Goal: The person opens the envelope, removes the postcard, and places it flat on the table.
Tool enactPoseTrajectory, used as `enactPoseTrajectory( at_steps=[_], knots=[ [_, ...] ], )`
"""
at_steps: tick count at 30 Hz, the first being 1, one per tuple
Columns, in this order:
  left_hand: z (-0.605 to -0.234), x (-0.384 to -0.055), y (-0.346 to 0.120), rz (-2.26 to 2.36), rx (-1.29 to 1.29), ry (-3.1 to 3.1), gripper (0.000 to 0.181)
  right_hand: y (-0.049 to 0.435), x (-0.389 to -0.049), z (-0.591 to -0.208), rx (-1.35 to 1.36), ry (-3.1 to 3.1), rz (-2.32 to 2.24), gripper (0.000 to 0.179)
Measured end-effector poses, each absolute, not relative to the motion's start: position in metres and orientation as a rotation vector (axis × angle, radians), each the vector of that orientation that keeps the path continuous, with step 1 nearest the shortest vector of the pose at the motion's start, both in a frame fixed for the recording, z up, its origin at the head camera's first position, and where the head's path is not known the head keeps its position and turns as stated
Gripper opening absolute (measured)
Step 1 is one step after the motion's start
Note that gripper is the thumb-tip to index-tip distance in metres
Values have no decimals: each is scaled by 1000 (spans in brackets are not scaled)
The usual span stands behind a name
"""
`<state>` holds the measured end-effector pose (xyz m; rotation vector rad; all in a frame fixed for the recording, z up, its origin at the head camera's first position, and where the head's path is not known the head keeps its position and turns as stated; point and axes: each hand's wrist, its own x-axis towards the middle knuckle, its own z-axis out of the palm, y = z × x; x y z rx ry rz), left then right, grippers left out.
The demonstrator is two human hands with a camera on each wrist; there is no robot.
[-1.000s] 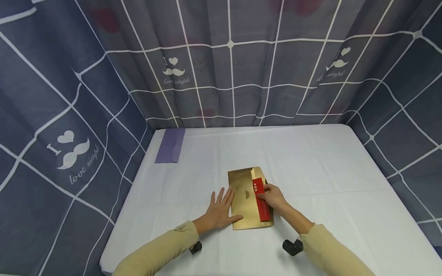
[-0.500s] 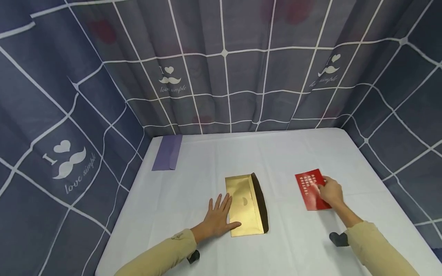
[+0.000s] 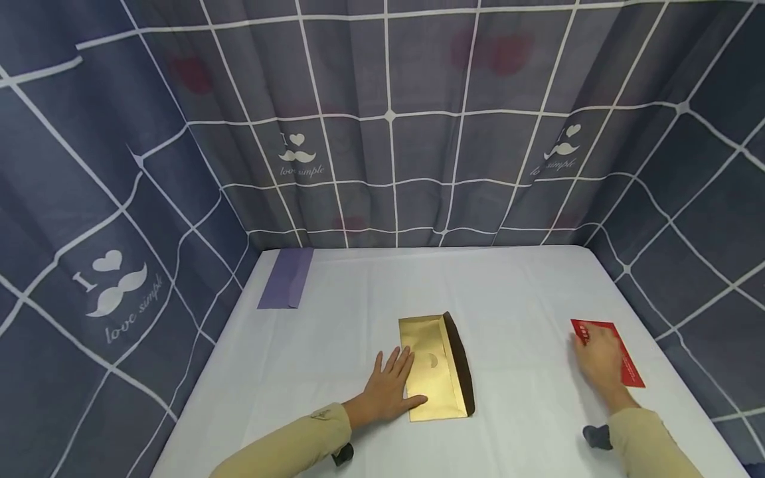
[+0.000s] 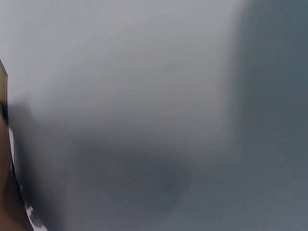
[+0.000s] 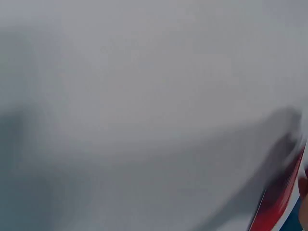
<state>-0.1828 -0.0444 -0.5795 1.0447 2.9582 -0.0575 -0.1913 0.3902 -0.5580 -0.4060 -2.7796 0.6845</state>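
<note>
A gold envelope point(image 3: 433, 372) lies on the table with its dark-lined flap point(image 3: 459, 364) open to the right. My left hand point(image 3: 387, 392) rests on the envelope's left edge, fingers straight and spread. Far to the right, my right hand point(image 3: 599, 358) holds a red card point(image 3: 631, 372) with white print, low over the table. That hand covers much of the card and is blurred, so its fingertips are hard to make out. In the right wrist view the red card point(image 5: 275, 209) shows only as a tilted strip at the lower right corner.
A purple envelope point(image 3: 285, 279) lies at the back left corner of the white-covered table point(image 3: 514, 285). Grey curtains point(image 3: 418, 153) with white grid lines stand behind and on both sides. Both wrist views mostly show blurred white cloth and shadow.
My right hand has carried the red card from the gold envelope to the table's right side and turned it. The envelope's flap is now uncovered. My left hand has stayed on the envelope.
</note>
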Motion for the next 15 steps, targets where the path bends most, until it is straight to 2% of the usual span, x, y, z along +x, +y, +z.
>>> enactPoseTrajectory(
  at_steps=[2,5,8,11,15],
  knots=[
    [-579,-186,-33,-124,1091,2969,90,349,-192,-561,-190,-2780,791,45],
    [-576,-190,-18,-234,1161,2984,87,287,-186,-559,0,-2905,911,60],
    [-576,-196,-6,-278,1188,2990,85,248,-177,-559,144,-2965,826,60],
    [-572,-204,-5,-167,1128,2989,83,244,-174,-561,210,-2893,663,52],
    [-558,-234,-33,146,906,2999,79,279,-174,-562,139,-2819,538,46]
  ],
)
